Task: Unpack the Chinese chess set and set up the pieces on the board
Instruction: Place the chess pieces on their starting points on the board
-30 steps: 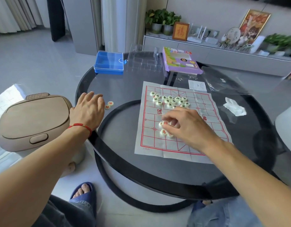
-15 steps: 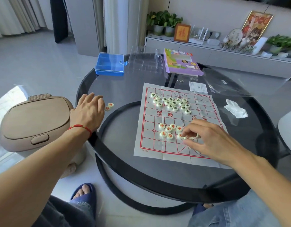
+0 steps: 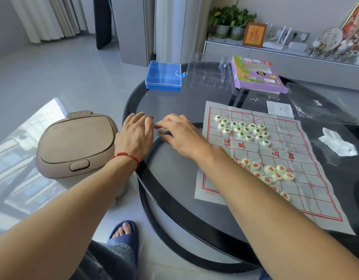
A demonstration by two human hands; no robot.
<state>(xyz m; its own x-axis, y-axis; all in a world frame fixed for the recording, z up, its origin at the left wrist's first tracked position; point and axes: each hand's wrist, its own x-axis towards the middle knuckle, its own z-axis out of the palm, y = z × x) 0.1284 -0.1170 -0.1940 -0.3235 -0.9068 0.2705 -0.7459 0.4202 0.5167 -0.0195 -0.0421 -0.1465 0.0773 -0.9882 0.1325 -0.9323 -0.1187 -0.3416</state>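
my right hand (image 3: 182, 136) reached off the grey paper board with red grid lines (image 3: 308, 201) for two stray pale round pieces (image 3: 162, 131), fingers curled over them; couldn't tell if pinching. left hand (image 3: 136, 136) lay flat, relaxed. best lift them, not slide.

board (image 3: 308, 201): red 汉界 midline; "3.0cm" near corner. frame (image 3: 254, 34): 福.

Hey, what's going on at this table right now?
A person is laying out a Chinese chess set on a round glass table. The paper board is unfolded, with dark-lettered pieces bunched at its far end and red-lettered pieces bunched nearer. Both hands, left hand and right hand, meet off the board's left edge over a stray piece.
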